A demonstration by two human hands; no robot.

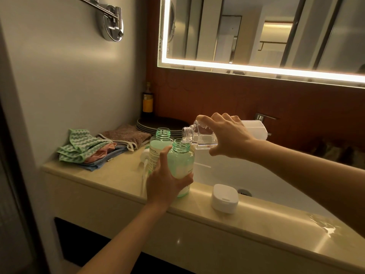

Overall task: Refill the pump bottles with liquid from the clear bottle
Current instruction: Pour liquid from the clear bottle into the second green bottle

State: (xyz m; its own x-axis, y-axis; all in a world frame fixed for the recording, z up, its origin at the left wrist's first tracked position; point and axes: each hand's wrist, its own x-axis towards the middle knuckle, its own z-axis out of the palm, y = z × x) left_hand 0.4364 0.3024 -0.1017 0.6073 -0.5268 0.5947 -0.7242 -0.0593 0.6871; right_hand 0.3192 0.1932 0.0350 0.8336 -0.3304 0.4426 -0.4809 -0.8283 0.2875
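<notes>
My left hand (165, 183) grips a green pump bottle (182, 162) with its top off, upright on the counter edge. My right hand (227, 135) holds the clear bottle (199, 138) tipped on its side, its open neck just over the green bottle's mouth, and a thin stream of clear liquid runs in. A second open green bottle (159, 144) stands just behind, with a white label. A white pump head with its tube (145, 165) lies on the counter to the left of the bottles.
Folded cloths (94, 148) lie at the counter's left, with a stack of dark plates (158, 125) and a dark bottle (147, 99) behind. The white sink (246, 175) is on the right; a white lidded box (224, 198) sits on its front rim. A water puddle (324, 224) lies far right.
</notes>
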